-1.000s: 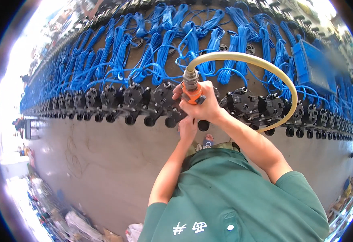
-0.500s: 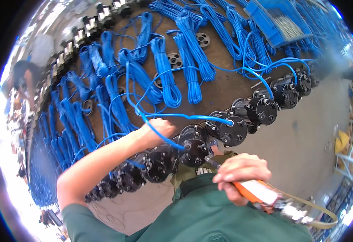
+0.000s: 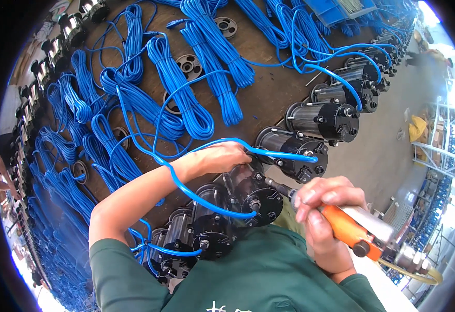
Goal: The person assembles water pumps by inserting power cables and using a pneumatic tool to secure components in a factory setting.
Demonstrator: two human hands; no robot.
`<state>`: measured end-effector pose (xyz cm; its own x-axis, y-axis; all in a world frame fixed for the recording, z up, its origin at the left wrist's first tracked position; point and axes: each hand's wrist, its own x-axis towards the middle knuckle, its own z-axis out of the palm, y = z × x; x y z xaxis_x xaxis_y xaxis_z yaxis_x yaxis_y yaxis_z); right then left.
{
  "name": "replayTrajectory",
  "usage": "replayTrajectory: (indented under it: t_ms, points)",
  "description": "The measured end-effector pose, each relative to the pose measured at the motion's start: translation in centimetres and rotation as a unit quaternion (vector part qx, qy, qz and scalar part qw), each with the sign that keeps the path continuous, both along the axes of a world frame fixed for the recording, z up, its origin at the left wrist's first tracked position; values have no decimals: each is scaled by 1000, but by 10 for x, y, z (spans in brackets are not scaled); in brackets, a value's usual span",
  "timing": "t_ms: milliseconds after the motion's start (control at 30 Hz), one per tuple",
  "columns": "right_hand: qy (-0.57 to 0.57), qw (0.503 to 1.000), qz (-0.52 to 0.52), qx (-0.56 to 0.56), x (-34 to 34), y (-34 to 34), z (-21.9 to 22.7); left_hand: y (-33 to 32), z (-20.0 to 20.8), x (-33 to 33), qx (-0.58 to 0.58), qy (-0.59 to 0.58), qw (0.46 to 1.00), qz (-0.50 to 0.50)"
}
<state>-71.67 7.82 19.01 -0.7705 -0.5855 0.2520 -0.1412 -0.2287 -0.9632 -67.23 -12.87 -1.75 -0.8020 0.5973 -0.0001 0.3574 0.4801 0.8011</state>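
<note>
My right hand (image 3: 331, 208) is wrapped round an orange and silver air driver (image 3: 353, 229), with a hose at its rear end. The driver's metal tip reaches the rim of a black-capped cylindrical pump (image 3: 266, 205) in front of my body; whether it sits on a bolt there I cannot tell. At the far end of this pump, my left hand (image 3: 225, 157) is closed, fingers curled and partly hidden. A blue cable (image 3: 201, 202) loops over my left forearm into a fitting on the pump's cap.
Similar pumps (image 3: 323, 122) stand in a row along the edge of a brown table (image 3: 269, 104). Bundled blue cables (image 3: 180, 88) and grey metal wheels (image 3: 189, 66) lie on it. A blue bin (image 3: 336, 10) is at the far right, a metal rack (image 3: 440, 148) beyond the floor.
My view has shifted closer to the pumps. My left hand has come to the pump's far end, and the driver's tip has moved up to the rim of its cap.
</note>
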Motion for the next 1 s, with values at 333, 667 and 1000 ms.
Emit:
replayTrajectory:
  t_ms: [333,667,1000]
  points:
    - [66,992,60,89,3,-19,-30,8,-26,4,-76,35,994,-71]
    - [65,997,34,39,13,-25,-35,-14,-12,99,40,-48,982,178]
    - [131,984,123,-12,53,-18,44,8,-37,115,93,63,964,241]
